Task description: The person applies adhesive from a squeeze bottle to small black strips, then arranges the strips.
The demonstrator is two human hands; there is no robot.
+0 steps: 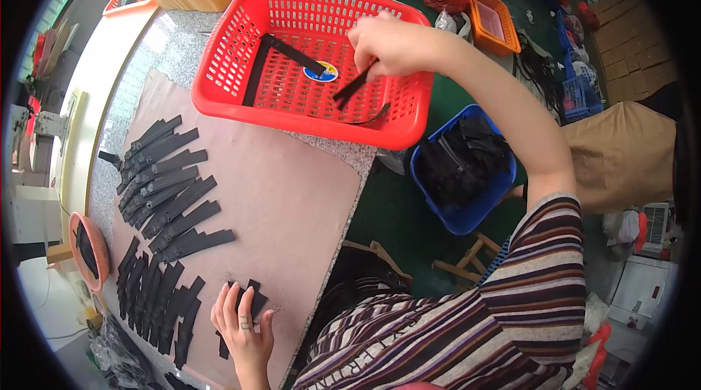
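- Black strip material (353, 90), either one doubled length or two together, noted in the fingertips of the right hand (391, 43); those fingers are closed in a pinch, and the free ends hang below them.
- Red basket (307, 123): directly beneath the right fingers, its openwork floor and walls visible.
- Inside it, beside the right fingers on the label side: a straight dark strip (292, 52), one end over the round label (320, 71). A further dark band (255, 72) lies along the wall farther from the fingers.
- Curved dark strip (376, 118): in the basket, below the right fingertips.
- Left hand (244, 328): back uppermost, fingers slightly parted, thumb held away from them. Fingertips lie at a small group of short black pieces (252, 299); no grip is evident, and firm contact cannot be confirmed.
- Pink sheet (277, 207): beneath the left hand, on the speckled table (146, 50).
- Overlapping black strips, upper batch (168, 193) and lower batch (157, 302): fanned out across from the left fingers.
- Blue tub (458, 226): well apart from the left fingers, below table level, filled with black material (464, 160).
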